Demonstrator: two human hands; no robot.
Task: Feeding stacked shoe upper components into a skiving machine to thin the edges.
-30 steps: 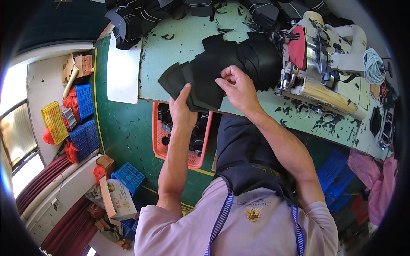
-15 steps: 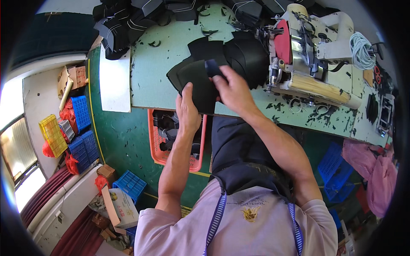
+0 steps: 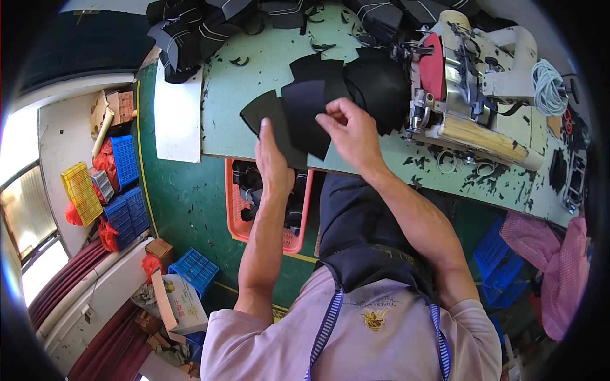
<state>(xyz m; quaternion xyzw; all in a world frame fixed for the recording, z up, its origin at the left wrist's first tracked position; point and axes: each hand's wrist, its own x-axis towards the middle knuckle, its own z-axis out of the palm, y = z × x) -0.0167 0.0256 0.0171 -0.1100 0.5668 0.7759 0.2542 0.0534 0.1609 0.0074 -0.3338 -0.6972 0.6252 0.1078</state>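
Observation:
At the table's near edge my left hand [image 3: 274, 159] is closed on a dark grey fabric panel [image 3: 264, 111], thumb on top and fingers underneath. A black panel [image 3: 305, 117] lies flat, partly over the grey one. My right hand [image 3: 356, 134] has thumb and forefinger pinched at the black panel's right edge; its other fingers are curled. More black panels [image 3: 378, 89] lie fanned in a pile beyond, reaching toward the machine.
A machine [image 3: 470, 82] with a red part and a wooden bar stands on the right of the pale green table [image 3: 235, 136], among dark scraps. Dark pieces with white lines [image 3: 184, 38] are heaped at the back. A coral basket [image 3: 235, 216] sits below the table edge.
The black panel's raised, folded corner has come down flat, and it now spreads to the right of the grey panel. My right hand has moved slightly lower. The view has shifted a little.

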